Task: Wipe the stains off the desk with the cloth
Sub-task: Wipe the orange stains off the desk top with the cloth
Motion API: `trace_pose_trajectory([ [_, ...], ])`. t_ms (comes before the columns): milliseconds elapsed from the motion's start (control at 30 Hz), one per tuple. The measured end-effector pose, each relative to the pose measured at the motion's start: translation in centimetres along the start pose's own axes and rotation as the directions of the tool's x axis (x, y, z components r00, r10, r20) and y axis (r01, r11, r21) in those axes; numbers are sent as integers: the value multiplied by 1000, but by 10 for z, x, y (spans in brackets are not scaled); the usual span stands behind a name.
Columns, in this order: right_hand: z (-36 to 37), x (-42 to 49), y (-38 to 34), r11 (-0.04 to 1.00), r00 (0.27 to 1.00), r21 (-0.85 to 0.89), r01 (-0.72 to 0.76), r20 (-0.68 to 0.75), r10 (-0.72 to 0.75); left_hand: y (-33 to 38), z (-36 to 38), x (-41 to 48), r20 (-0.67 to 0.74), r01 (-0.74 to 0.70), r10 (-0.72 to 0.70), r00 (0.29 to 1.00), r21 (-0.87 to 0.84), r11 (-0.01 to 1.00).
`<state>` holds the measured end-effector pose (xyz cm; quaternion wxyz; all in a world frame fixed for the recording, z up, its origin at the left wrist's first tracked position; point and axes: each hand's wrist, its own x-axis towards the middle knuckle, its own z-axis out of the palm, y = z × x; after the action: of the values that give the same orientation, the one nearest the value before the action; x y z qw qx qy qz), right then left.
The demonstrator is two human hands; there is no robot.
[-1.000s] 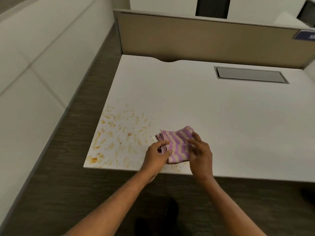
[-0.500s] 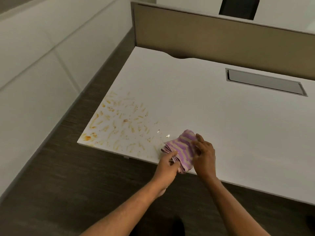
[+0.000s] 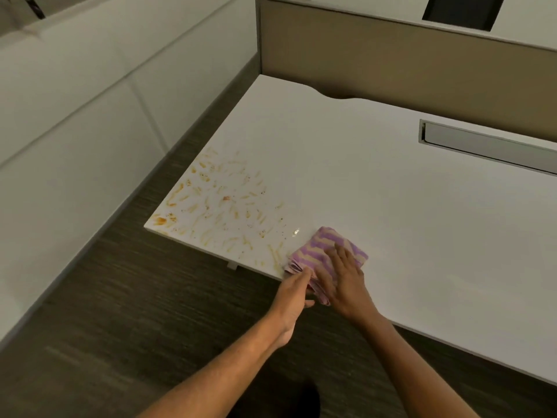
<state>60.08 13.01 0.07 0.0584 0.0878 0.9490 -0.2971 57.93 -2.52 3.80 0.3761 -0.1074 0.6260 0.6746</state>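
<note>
1. the folded purple-striped cloth (image 3: 327,254) is found at the near edge of the desk (image 3: 391,206), just right of the orange stains (image 3: 220,206)
2. the stains are seen spread over the near left corner; the wiping is judged barely begun, nearly all left
3. the right hand (image 3: 343,279) is laid flat on the cloth, fingers spread; the cloth's near edge is pinched by the left hand (image 3: 294,292)
4. against the earlier frame, the right palm is pressed further onto the cloth, which is kept in the same spot

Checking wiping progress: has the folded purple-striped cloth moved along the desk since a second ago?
Barely: the cloth remains at the desk's near edge, just right of the orange stains.
</note>
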Motion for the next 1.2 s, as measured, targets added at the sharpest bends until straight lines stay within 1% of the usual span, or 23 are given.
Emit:
trace_pose_trajectory([
  [67,-2,-1,0,998,986,-61,-11,164,21,1,-3,0,2,-8,8,1000,-18,1000],
  [100,-3,0,1,995,976,-95,-6,218,26,1,-6,0,-7,-8,8,1000,-24,1000],
  [200,-4,3,-1,987,958,-162,7,283,39,3,-14,2,-14,-27,27,1000,-18,999],
  [267,0,6,-5,978,961,-204,-37,263,91,4,-16,3,-4,-57,57,998,42,997],
  [367,13,13,-17,946,966,-289,-145,166,199,3,-15,5,24,-113,110,994,178,978],
  [433,22,17,-24,921,971,-348,-177,88,220,2,-16,5,64,-143,131,989,264,954],
  [500,24,22,-27,908,978,-373,-190,9,208,-1,-16,5,111,-180,150,982,351,919],
  [600,24,32,-30,917,972,-325,-230,-31,233,-7,-20,7,137,-249,209,968,473,845],
  [700,28,33,-27,936,965,-237,-262,-29,262,-8,-25,4,104,-315,311,945,553,771],
  [767,33,30,-24,944,967,-213,-252,-17,255,-7,-33,0,53,-351,408,912,616,705],
  [833,37,29,-24,944,966,-211,-252,0,258,-10,-46,0,-13,-342,498,867,711,614],
  [900,40,30,-25,941,963,-215,-260,9,268,-14,-63,1,-35,-287,559,828,831,477],
  [967,42,31,-28,941,965,-225,-254,4,262,-16,-78,5,2,-235,594,805,920,315],
  [1000,44,32,-29,940,966,-230,-251,2,258,-16,-86,8,17,-208,599,801,946,251],
  [1067,47,35,-31,938,966,-242,-250,1,257,-20,-99,15,25,-146,588,808,976,159],
  [1133,49,38,-35,934,970,-269,-233,1,242,-25,-111,20,21,-95,567,823,990,101],
  [1200,52,39,-40,935,981,-302,-185,7,196,-29,-118,23,19,-62,554,832,996,60],
])
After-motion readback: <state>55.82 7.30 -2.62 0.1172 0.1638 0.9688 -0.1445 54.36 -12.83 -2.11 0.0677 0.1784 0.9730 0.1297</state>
